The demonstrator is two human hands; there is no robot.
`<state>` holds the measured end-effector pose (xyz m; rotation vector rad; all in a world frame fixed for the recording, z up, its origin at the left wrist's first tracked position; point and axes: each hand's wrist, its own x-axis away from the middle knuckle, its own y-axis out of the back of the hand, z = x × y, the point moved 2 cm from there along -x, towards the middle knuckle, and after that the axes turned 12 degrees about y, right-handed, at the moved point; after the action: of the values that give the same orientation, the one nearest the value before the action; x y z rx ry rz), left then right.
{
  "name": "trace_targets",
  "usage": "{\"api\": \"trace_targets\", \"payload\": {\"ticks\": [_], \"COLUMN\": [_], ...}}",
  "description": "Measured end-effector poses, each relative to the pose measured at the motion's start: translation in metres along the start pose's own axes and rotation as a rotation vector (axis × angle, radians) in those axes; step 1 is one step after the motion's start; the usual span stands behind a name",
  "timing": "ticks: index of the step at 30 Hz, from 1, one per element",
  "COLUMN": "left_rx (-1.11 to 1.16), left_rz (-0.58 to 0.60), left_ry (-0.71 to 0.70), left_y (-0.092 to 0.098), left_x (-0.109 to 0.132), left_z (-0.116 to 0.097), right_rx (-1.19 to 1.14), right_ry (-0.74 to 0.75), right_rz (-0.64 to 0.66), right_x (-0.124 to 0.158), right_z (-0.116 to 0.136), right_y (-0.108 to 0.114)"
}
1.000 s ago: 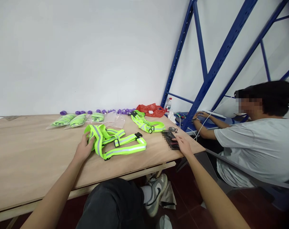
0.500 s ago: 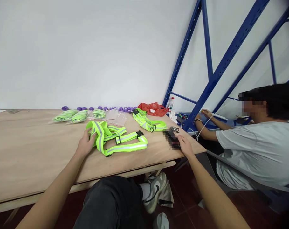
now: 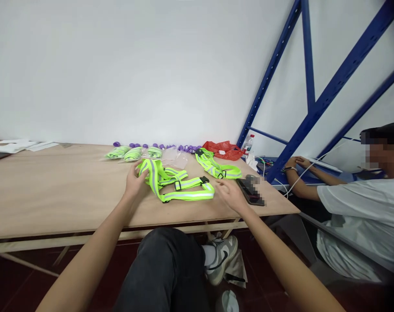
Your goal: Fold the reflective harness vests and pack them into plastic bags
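My left hand [image 3: 136, 181] is closed on the left end of a lime-yellow reflective harness [image 3: 192, 196], whose straps with grey stripes and black buckles lie looped on the wooden table [image 3: 70, 190]. To the harness's right, my right hand [image 3: 229, 195] hovers low with fingers apart and nothing in them. A dark phone [image 3: 249, 193] lies just right of that hand, its screen partly blurred out. Behind it rests a second reflective harness [image 3: 218, 167] with black buckles.
Several clear bags [image 3: 131, 154] of folded reflective straps and purple rolls [image 3: 180, 148] lie along the wall. A red plastic bag [image 3: 223, 150] and a bottle [image 3: 248, 144] stand near the blue metal frame [image 3: 289, 138]. A co-worker [image 3: 356, 199] sits at the right.
My right hand has let go of the phone and moved left toward the harness. The left hand keeps its grip. The view has turned a little to the left.
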<state>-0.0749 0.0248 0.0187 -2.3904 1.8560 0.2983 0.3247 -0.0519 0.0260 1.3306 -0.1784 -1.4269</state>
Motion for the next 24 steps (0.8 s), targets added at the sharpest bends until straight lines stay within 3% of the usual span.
{"api": "trace_targets", "payload": {"ticks": [3, 5, 10, 14, 18, 24], "left_rx": [0.104, 0.127, 0.165, 0.196, 0.13, 0.104], "left_rz": [0.077, 0.117, 0.184, 0.206, 0.275, 0.316], "left_ry": [-0.031, -0.049, -0.064, -0.084, -0.069, -0.065], "left_y": [0.006, 0.013, 0.034, 0.047, 0.051, 0.035], "left_x": [0.003, 0.005, 0.006, 0.006, 0.007, 0.015], "left_z": [-0.028, -0.046, -0.077, -0.099, -0.12, -0.15], "right_rx": [0.008, 0.05, 0.186, 0.221, 0.175, 0.026], "right_ry": [0.193, 0.271, 0.272, 0.182, 0.097, 0.087], "right_rz": [0.214, 0.342, 0.489, 0.451, 0.366, 0.371], "right_x": [-0.013, -0.016, -0.017, -0.021, -0.033, -0.048], "right_z": [0.056, 0.08, 0.103, 0.099, 0.088, 0.094], "right_y": [-0.035, -0.057, -0.091, -0.093, -0.079, -0.063]}}
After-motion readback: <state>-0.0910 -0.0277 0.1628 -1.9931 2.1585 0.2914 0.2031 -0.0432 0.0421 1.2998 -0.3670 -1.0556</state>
